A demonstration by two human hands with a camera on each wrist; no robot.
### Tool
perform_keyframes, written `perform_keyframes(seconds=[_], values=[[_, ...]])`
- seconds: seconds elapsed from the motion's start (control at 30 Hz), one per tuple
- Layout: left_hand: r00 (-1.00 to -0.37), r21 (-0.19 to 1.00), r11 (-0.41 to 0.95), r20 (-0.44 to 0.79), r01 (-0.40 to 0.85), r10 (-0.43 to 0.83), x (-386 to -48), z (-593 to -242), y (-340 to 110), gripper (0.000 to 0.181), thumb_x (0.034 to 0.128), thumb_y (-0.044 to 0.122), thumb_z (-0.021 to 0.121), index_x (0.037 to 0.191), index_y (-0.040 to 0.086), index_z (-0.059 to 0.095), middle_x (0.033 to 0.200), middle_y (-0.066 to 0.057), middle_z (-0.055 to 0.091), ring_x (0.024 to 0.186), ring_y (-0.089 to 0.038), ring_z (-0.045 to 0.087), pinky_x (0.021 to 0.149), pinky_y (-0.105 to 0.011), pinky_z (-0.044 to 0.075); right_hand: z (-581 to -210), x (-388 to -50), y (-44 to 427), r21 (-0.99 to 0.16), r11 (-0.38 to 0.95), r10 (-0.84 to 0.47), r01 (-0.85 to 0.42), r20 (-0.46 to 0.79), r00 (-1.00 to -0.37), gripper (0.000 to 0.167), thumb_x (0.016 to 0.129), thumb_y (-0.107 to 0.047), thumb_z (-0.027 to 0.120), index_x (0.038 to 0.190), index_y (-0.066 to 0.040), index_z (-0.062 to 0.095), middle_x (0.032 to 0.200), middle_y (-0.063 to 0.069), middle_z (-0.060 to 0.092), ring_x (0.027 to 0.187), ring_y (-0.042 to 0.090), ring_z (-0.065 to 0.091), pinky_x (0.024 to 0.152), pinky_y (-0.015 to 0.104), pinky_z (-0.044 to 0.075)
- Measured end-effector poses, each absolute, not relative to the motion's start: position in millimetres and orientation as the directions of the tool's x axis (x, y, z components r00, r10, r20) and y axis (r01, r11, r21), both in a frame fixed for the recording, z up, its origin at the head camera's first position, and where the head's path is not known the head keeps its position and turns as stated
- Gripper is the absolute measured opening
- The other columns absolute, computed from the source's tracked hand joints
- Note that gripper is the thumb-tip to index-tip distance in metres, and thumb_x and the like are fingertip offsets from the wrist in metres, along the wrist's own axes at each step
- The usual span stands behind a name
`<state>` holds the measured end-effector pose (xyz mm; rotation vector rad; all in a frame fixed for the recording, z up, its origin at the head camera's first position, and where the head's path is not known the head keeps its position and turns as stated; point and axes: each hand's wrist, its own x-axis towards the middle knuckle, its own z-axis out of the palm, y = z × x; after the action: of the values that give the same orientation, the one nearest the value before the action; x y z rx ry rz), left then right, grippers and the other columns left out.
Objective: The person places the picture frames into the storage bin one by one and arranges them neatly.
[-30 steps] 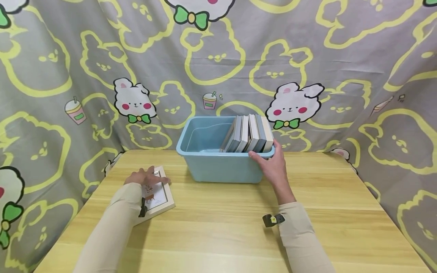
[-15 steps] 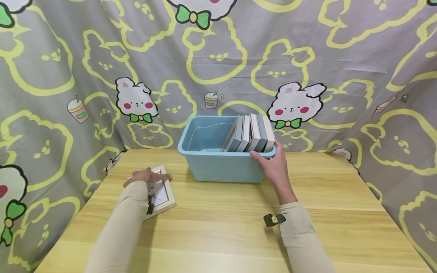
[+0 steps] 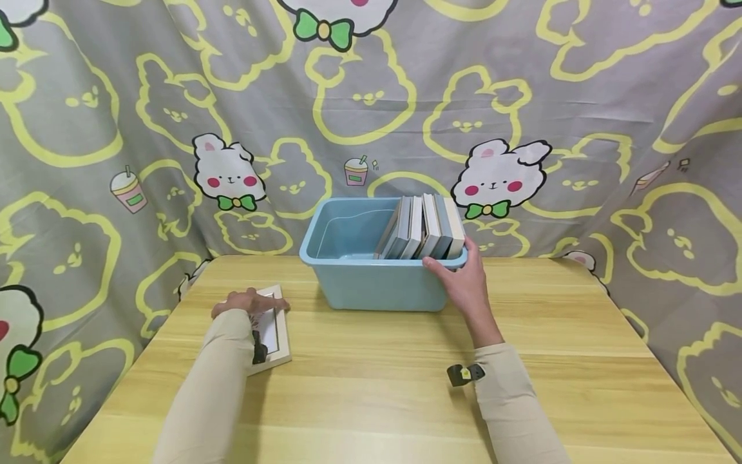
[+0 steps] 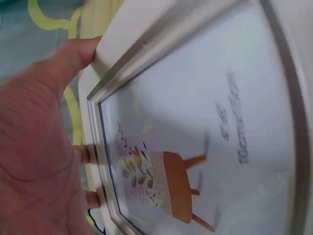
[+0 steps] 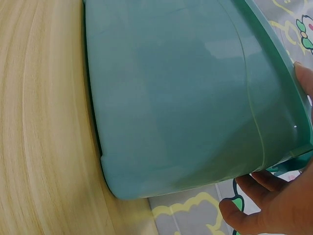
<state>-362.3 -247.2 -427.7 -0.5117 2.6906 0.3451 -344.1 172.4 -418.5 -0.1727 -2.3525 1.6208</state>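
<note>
At the table's left, my left hand (image 3: 240, 301) holds a white picture frame (image 3: 282, 341) by its far end. In the left wrist view, the thumb meets one part of the frame's (image 4: 128, 24) edge, and fingertips reach round the edge further along. Behind its glazing is a print of a brown pot (image 4: 177, 186) with plants. My right hand (image 3: 466, 283) grips the near right corner of a blue plastic bin (image 3: 379, 287), thumb on the rim. In the right wrist view its fingers (image 5: 247, 215) lie under the rim, against the bin's end.
Several books or framed pieces (image 3: 420, 229) stand on edge in the bin's right half, some leaning. The wooden table (image 3: 371, 393) extends in front of the bin. A patterned grey curtain (image 3: 278, 96) hangs behind and at both sides.
The picture frame has turned slightly under my left hand, its near end shifting left over the last half second. The left forearm has moved rightward. My right hand keeps its place on the bin.
</note>
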Motion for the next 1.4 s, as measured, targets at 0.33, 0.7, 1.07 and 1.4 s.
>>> perform_keyframes(seconds=[0.33,0.7,1.07,1.4], values=[[-0.865,0.169,0.905,-0.404,-0.39,-0.297,-359.1,-429.5,-245.4,0.115,0.0731,0.078,0.057,0.152,0.004,0.018,0.142,-0.042,0.022,0.123,-0.06,0.035,0.1,-0.069,0.029,-419.6,-344.6,171.9,-0.933,0.359,0.249,-0.043,0.14,-0.958,0.104,0.075,-0.058,0.075,0.154,-0.025,0.016,0.156,0.004,0.03,0.14,0.026,0.035,0.114,0.053,0.031],[-0.876,0.307,0.86,-0.396,-0.408,-0.274,-356.7,-435.4,-251.5,0.12,0.0709,0.075,0.063,0.154,0.007,0.01,0.149,-0.038,0.005,0.124,-0.067,0.015,0.096,-0.075,0.027,-421.2,-345.3,171.6,-0.936,0.348,0.247,-0.051,0.144,-0.958,0.103,0.075,-0.057,0.075,0.154,-0.025,0.017,0.156,0.004,0.031,0.139,0.025,0.035,0.114,0.052,0.031],[-0.89,0.312,0.86,-0.353,-0.403,-0.289,-355.7,-441.9,-255.3,0.112,0.0694,0.073,0.065,0.151,0.012,0.019,0.148,-0.033,0.009,0.123,-0.064,0.018,0.085,-0.08,0.031,-420.3,-344.6,171.5,-0.935,0.351,0.242,-0.045,0.137,-0.961,0.104,0.075,-0.057,0.075,0.154,-0.025,0.016,0.156,0.005,0.03,0.14,0.025,0.034,0.115,0.052,0.03],[-0.936,0.291,0.903,-0.247,-0.317,-0.25,-362.3,-437.8,-261.6,0.114,0.0676,0.082,0.059,0.151,0.013,0.023,0.149,-0.035,0.009,0.122,-0.068,0.019,0.08,-0.081,0.031,-418.0,-344.2,172.1,-0.936,0.35,0.245,-0.044,0.136,-0.96,0.104,0.074,-0.059,0.075,0.154,-0.026,0.017,0.155,0.004,0.031,0.139,0.024,0.035,0.114,0.052,0.031]])
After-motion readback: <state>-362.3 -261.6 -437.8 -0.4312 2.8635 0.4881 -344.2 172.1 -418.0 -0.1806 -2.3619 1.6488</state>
